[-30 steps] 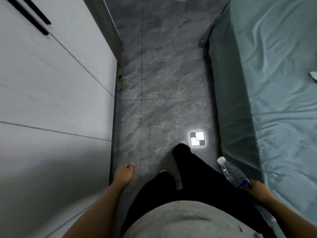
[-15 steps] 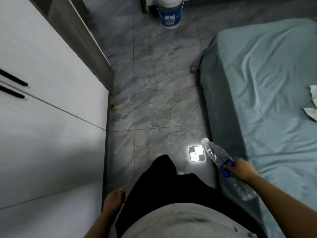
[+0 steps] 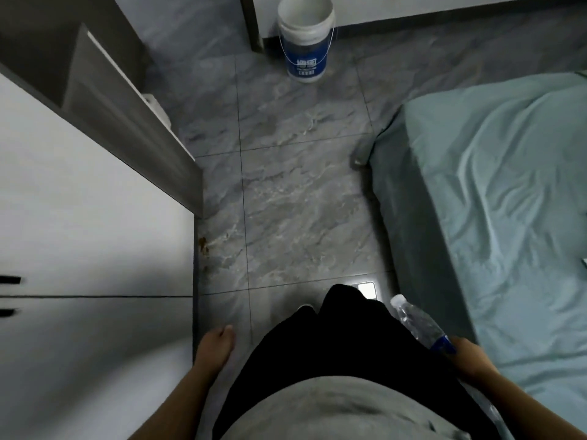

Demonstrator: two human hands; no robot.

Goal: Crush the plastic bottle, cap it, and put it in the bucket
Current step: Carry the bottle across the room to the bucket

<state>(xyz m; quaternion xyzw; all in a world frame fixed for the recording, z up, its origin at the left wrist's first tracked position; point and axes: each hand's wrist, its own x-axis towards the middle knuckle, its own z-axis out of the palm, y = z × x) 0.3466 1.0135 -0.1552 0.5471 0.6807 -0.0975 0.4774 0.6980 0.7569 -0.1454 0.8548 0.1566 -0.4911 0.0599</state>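
Observation:
A clear plastic bottle [image 3: 418,325] with a white cap and a blue label sits in my right hand [image 3: 470,357], low at the right beside my leg; its cap end points forward and up, and the bottle looks uncrushed. My left hand [image 3: 217,342] hangs loosely at my left side with nothing in it, fingers relaxed. A white bucket [image 3: 305,42] with a blue label and a wire handle stands open on the floor far ahead, at the top of the view.
White cabinets [image 3: 95,233] with dark handles line the left side. A bed with a teal sheet [image 3: 495,201] fills the right. Grey marble floor tiles [image 3: 286,201] run between them towards the bucket. My black trousers show below.
The view has tilted up and moved forward, so the whole bucket now shows. My right hand with the bottle has swung back beside my hip; my left hand has swung forward.

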